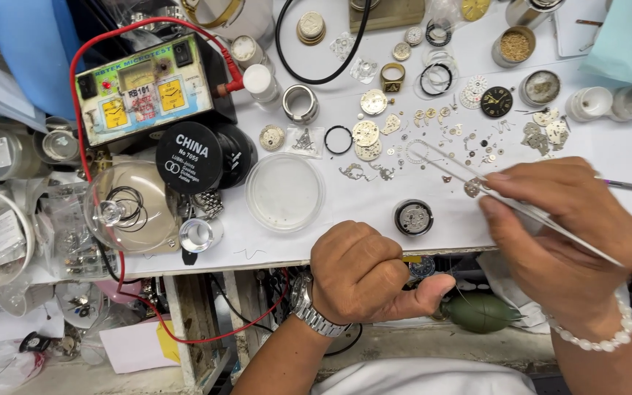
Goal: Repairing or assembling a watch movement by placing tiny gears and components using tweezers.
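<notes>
Our right hand [561, 234] pinches tweezers [469, 179], long axis up-left, tips over loose gears; watch movement [413, 217] just below. Left hand [363, 271] fisted, empty, nearer movement.

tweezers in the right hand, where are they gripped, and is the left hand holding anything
The right hand pinches the tweezers along their rear half. The left hand is a closed fist; nothing visible in it.

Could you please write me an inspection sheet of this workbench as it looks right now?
Surface: white bench top, crowded.
Job's things: tweezers in right hand; round watch movement beside left hand.
Clutter: scattered gears and plates, black dial, clear round dish, glass dome.
Hands: right pinches tweezers; left fisted at bench edge, empty.
Cables: red lead from tester box; black loop.
Surroundings: green rubber blower below bench.
</notes>
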